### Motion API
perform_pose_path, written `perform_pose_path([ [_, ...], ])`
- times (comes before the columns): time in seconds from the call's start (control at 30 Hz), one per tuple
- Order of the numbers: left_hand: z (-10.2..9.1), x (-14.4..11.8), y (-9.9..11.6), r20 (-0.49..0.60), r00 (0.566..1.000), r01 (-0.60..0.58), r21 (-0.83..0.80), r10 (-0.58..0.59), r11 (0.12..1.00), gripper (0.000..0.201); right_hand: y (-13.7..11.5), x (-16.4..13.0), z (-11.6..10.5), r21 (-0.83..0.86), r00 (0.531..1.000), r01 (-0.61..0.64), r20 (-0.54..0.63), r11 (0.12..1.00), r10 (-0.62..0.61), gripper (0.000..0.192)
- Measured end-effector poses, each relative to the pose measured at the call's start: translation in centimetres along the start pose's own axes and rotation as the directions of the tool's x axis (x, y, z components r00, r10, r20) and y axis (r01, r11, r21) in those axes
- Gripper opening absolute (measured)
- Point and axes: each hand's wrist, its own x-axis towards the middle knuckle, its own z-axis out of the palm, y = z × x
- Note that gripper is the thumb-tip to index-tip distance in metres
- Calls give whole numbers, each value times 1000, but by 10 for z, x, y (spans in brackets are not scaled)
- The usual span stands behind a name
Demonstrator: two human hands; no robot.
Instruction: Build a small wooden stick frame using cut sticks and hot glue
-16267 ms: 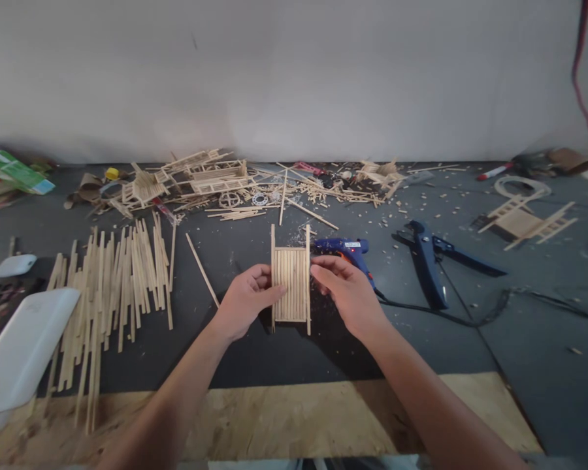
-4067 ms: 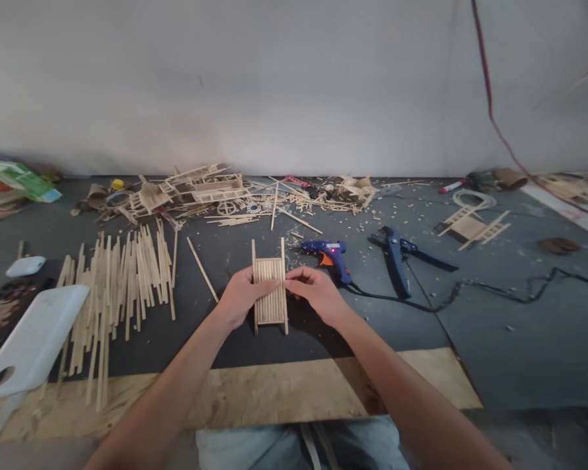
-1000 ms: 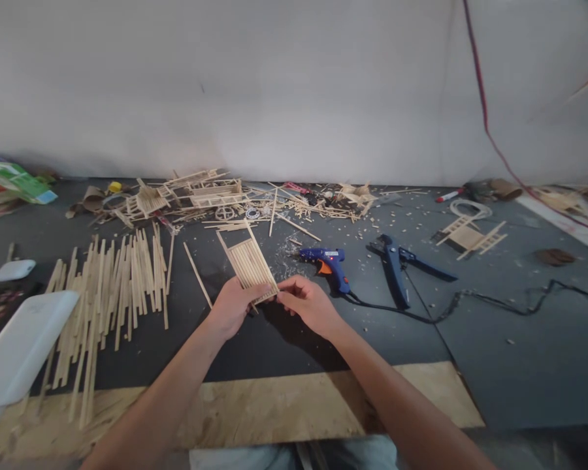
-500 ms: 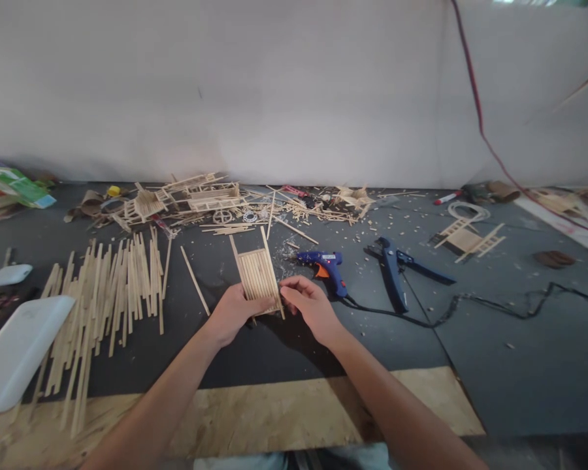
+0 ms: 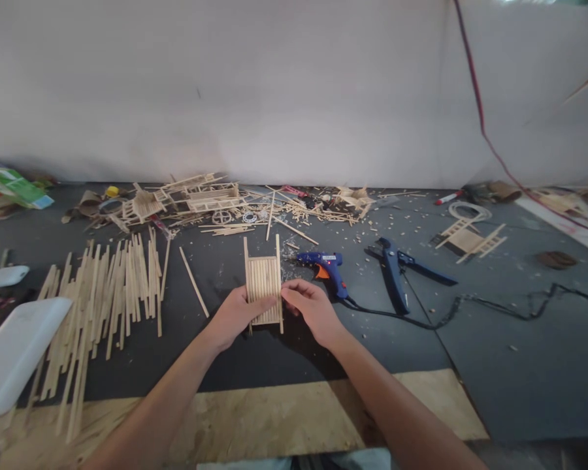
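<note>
A small slatted panel of thin wooden sticks [image 5: 263,277] stands nearly upright in front of me, two longer side rails jutting from its top. My left hand [image 5: 236,315] grips its left side, thumb laid across the slats near the bottom. On the right rail, the fingers of my right hand [image 5: 310,305] pinch the edge; their tips are partly hidden. Just beyond my right hand lies a blue glue gun [image 5: 326,266] with an orange trigger. A single loose stick [image 5: 194,282] rests to the left of the panel.
Many loose wooden sticks [image 5: 102,294] spread at left beside a white plastic case [image 5: 22,352]. Stick models and offcuts [image 5: 210,199] lie along the wall. Blue cutters [image 5: 396,274], a black cable [image 5: 421,321] and a small stick piece [image 5: 465,240] occupy the right side.
The panel has turned from a leftward tilt to nearly straight, its top swinging right and its lower end dropping slightly. Both hands keep their hold, and the tools stay where they were.
</note>
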Motion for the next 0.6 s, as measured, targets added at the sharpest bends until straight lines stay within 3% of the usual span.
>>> perform_pose_path([
  [0.6, 0, 1, 0, -5, 1000, 18, -78, -18, 997, 32, 6, 1, 2, -220, 1000, 22, -11, 975, -25, 15],
])
